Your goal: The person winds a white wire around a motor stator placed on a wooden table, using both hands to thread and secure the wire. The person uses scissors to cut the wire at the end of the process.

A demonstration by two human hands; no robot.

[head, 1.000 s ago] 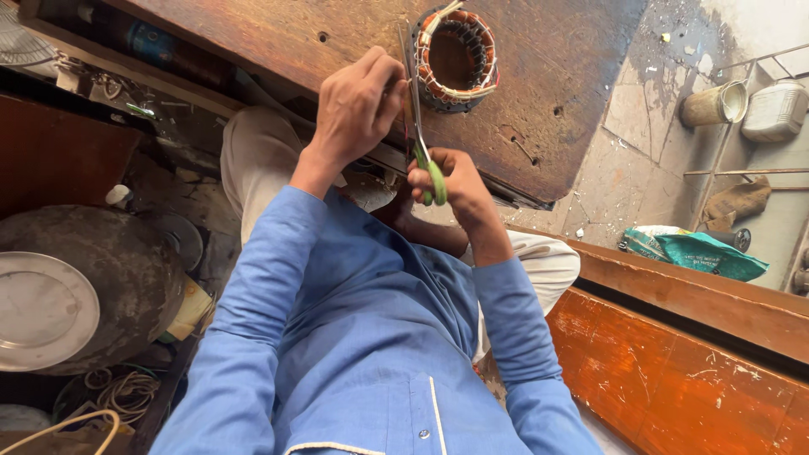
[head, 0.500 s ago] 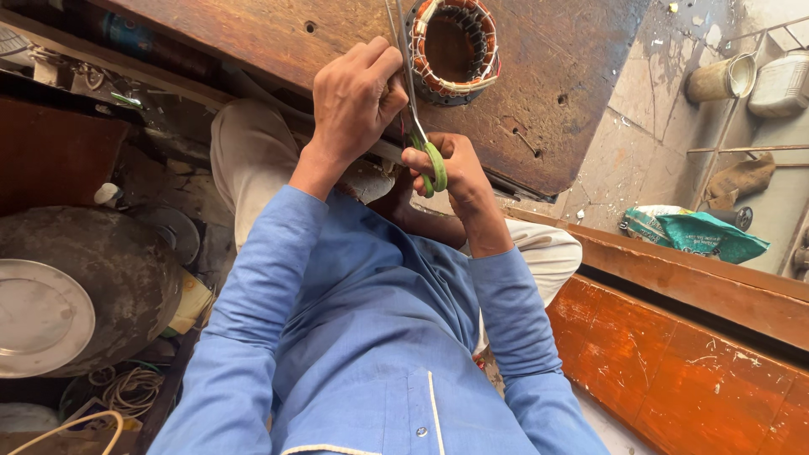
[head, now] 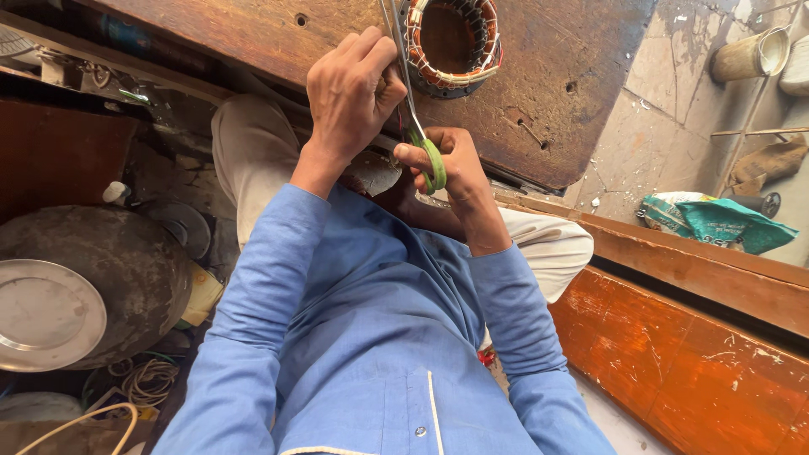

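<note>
My right hand (head: 451,173) grips the green handles of a pair of scissors (head: 413,101), whose blades point up toward a round motor stator (head: 452,42) with copper windings lying on a worn wooden board (head: 556,84). My left hand (head: 350,93) is closed beside the blades, its fingertips pinching something thin that I cannot make out. Both arms wear blue sleeves.
A large dark round vessel with a metal lid (head: 50,316) sits at the left, with coiled cord (head: 147,379) below it. An orange wooden frame (head: 699,362) runs along the right. A teal bag (head: 725,223) and a metal cup (head: 750,55) lie on the stone floor.
The view has drifted so the stator and hands sit higher in the frame. Both hands keep the same hold near the scissors.
</note>
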